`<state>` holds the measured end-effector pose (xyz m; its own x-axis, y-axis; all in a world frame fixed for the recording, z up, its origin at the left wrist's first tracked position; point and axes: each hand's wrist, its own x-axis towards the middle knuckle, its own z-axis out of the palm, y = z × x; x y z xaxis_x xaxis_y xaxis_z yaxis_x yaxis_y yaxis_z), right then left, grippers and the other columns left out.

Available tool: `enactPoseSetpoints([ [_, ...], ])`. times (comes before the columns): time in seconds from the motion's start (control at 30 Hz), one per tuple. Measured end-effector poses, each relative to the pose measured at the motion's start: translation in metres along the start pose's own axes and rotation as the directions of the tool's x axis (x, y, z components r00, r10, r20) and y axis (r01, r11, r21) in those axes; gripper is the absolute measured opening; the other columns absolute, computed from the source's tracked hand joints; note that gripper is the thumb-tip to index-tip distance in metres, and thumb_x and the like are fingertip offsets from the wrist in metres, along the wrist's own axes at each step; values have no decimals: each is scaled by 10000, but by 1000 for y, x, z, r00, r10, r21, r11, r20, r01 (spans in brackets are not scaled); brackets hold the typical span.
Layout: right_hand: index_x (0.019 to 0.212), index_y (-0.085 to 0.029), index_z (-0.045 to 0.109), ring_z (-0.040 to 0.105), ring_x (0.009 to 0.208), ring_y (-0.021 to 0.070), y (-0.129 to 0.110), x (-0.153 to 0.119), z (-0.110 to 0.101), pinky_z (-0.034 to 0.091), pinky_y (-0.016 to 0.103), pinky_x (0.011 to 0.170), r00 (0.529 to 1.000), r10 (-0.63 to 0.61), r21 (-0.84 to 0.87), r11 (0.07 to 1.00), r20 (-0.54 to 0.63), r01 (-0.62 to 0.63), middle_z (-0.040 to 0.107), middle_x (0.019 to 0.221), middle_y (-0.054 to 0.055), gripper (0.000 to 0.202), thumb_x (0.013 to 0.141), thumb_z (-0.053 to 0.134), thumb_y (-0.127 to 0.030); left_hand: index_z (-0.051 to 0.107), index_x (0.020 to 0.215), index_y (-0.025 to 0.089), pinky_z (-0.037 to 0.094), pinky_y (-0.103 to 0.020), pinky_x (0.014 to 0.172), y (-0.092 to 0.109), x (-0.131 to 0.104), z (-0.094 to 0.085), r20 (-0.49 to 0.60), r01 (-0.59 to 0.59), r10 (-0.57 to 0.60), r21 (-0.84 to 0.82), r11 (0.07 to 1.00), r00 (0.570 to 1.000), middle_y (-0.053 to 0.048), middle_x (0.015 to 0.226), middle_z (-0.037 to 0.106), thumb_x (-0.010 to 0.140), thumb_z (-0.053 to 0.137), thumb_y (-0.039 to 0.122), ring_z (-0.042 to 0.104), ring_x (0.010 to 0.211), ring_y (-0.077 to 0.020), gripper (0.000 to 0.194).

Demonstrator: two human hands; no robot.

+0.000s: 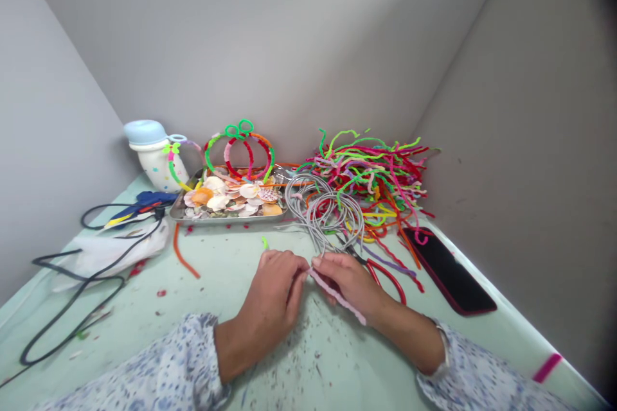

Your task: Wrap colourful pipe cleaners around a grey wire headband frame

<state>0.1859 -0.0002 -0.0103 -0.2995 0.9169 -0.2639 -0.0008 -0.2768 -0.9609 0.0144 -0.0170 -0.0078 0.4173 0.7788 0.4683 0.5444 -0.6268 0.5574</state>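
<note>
A pale pink pipe cleaner (340,298) runs from between my fingertips down across my right palm side toward the wrist. My left hand (281,292) is closed, its thumb and fingers pinching the upper end. Close beside it, my right hand (348,279) pinches the same pipe cleaner near that end, the fingertips almost touching those of my left. Just beyond my hands lies a coil of grey wire (328,209). Red-handled pliers (393,282) rest behind my right hand, partly hidden by it.
A metal tray of shells (226,221) holds pipe-cleaner hoops (207,157). A heap of coloured pipe cleaners (371,170) lies back right, with a phone (456,273) nearby. On the left are a white bottle (159,164), black cable (81,282) and plastic bag (116,247).
</note>
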Motion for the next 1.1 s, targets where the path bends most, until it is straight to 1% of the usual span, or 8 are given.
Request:
enactPoseSetpoints([
  [0.37,588,-184,523,387,354,79,0,1,-1,267,210,369,1000,-20,22,1000,6,20,448,420,-66,397,804,611,-505,562,925,173,380,-380,784,-1,0,-1,-7,5,-5,-4,1000,1000,-47,810,581,941,416,141,492,780,-209,151],
  [0.5,655,-181,542,431,428,91,-2,-4,0,337,210,427,986,-162,-105,982,-28,159,466,495,-54,373,881,539,-477,556,925,183,387,-369,774,-1,2,-3,-68,79,-83,-61,995,994,-46,838,582,940,421,155,500,813,-211,138],
  [0.57,777,-181,589,476,513,104,-1,-8,-1,388,215,492,939,-333,-252,919,-83,304,513,594,-36,259,915,529,-392,551,933,188,391,-363,769,-2,3,-5,-112,113,-121,-80,990,986,-45,847,578,941,426,164,498,829,-213,127],
  [0.63,926,-195,608,519,611,115,0,-10,-3,429,228,556,833,-540,-433,783,-118,447,571,772,-1,102,907,562,-284,548,942,193,394,-361,773,-2,4,-7,-134,123,-136,-102,987,982,-45,862,578,943,427,172,498,845,-214,123],
  [0.73,1033,-212,611,564,721,133,1,-10,-7,483,256,636,662,-749,-602,524,11,602,572,970,49,155,891,573,-163,551,939,198,395,-360,776,-1,4,-8,-118,118,-133,-128,985,984,-41,856,575,947,425,184,499,848,-214,127],
  [0.8,1048,-213,620,580,764,146,1,-10,-8,502,265,656,586,-803,-647,389,112,656,561,981,62,193,891,562,-116,554,932,198,396,-359,771,-1,3,-8,-100,115,-129,-140,984,987,-40,847,572,950,421,194,498,838,-213,135],
  [0.93,1056,-206,629,594,804,159,2,-8,-9,519,259,652,514,-837,-673,270,189,688,548,942,62,213,882,580,-92,560,921,194,397,-362,773,1,4,-8,-62,114,-124,-156,981,990,-44,845,575,956,408,208,500,828,-212,156],
  [1.1,1077,-228,635,601,783,140,9,-3,-12,523,244,638,499,-837,-667,241,225,705,529,970,51,268,865,598,-68,562,911,198,407,-363,769,1,4,-9,-43,132,-141,-172,976,989,-52,847,581,956,414,234,502,836,-220,159],
])
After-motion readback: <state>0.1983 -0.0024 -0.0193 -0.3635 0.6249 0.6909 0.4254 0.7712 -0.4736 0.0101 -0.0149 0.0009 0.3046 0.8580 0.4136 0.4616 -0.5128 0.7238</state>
